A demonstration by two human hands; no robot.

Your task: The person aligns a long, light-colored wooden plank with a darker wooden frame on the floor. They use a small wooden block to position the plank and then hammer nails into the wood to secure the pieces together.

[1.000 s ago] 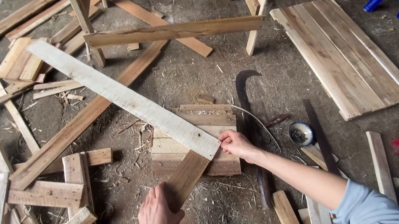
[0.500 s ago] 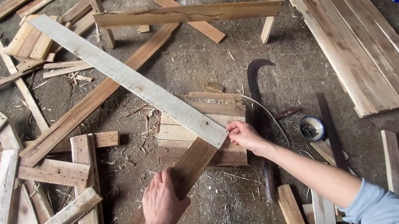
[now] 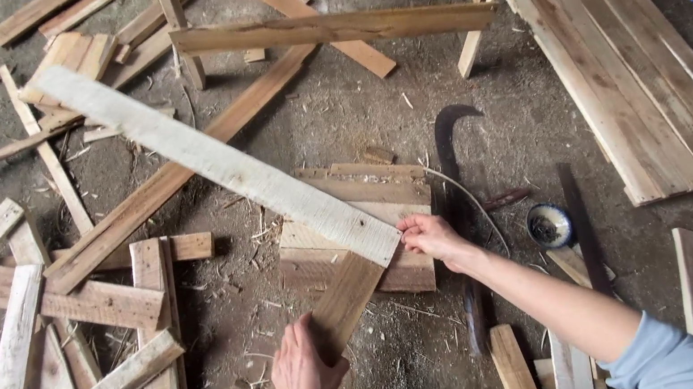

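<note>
Shifted since the earlier pictures: the pale plank's far end sits lower and further left in view, the left hand has slid slightly up the brown board, and the view has tipped a little; the rest of the floor litter lies as before.

Right hand [image 3: 429, 234]: closed in a pinch on the near end of the pale plank [image 3: 216, 163], fingers wrapped over its corner, arm in a light blue sleeve [image 3: 663, 358].

Left hand [image 3: 304, 376]: laid mostly flat, fingers spread, pressing on the brown board [image 3: 339, 299], not gripping round it.

Pale plank: long, whitish, running up and left from the right hand, its near end lying across the brown board and over a low stack of short boards [image 3: 364, 187].

Brown board: runs from the left hand up under the plank's end.

Nearby: curved dark blade [image 3: 447, 140] just right of the stack; small round tin [image 3: 549, 226]; slatted panel [image 3: 638, 81] well apart at right; sawhorse rail [image 3: 332, 28] beyond; loose offcuts [image 3: 64, 306] at left; concrete floor [image 3: 335, 115].

Step, as judged: setting the plank end in place upon the board. Next move likely calls for squaring the end while the left hand steadies the board below.
</note>
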